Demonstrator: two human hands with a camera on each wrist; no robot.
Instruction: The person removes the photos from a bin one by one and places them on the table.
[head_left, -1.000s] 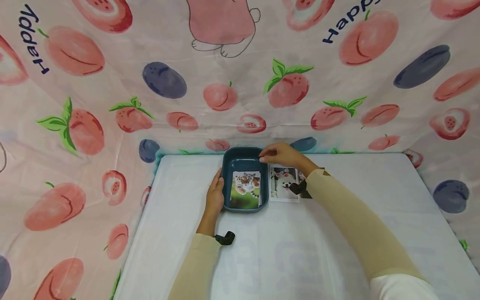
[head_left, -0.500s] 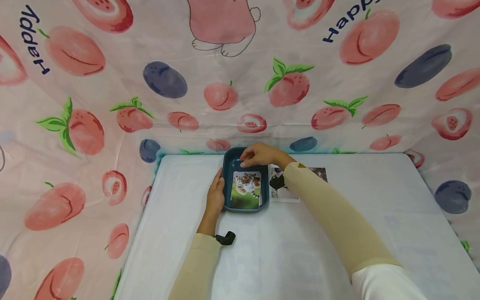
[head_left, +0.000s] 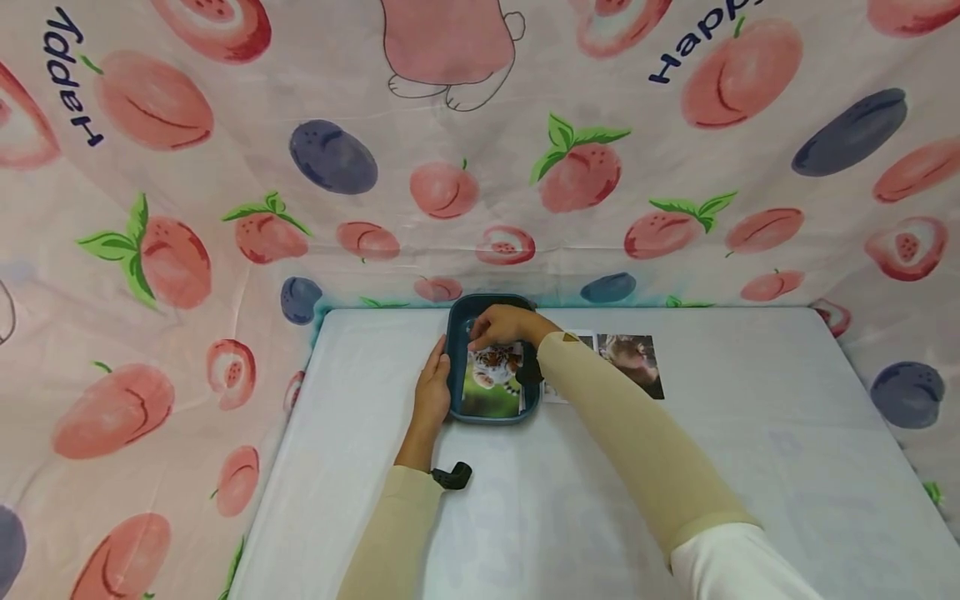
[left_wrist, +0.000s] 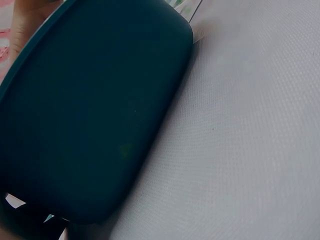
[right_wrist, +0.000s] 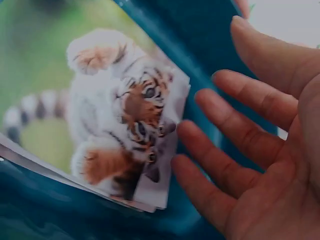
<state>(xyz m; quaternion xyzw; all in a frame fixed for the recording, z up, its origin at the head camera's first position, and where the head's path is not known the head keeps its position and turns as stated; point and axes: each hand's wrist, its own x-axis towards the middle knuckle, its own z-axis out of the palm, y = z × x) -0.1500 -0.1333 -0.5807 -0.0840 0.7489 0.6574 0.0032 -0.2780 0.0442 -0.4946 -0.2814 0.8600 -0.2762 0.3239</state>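
Observation:
A dark teal tray (head_left: 456, 392) stands near the back edge of the white table. In it lies a small stack of photo cards, the top one a tiger cub photo (head_left: 491, 387) on green. Along the tray's left wall rests my left hand (head_left: 432, 387), its fingers extended against the side. My right hand (head_left: 504, 325) is inside the tray's far part, over the top end of the stack. In the right wrist view its fingers (right_wrist: 215, 177) are spread and slightly bent, with nothing held, the fingertips beside the edge of the tiger cub photo (right_wrist: 120, 110).
Right of the tray lie two more photo cards: one partly covered by the right forearm, and a darker photo (head_left: 633, 362). The white table (head_left: 750, 400) extends to both sides and toward the front. A fruit-print cloth (head_left: 525, 150) hangs behind.
My right hand has moved left and toward the front, from the tray's right rim to above the tiger cub photo. The left hand and the tray have stayed in place.

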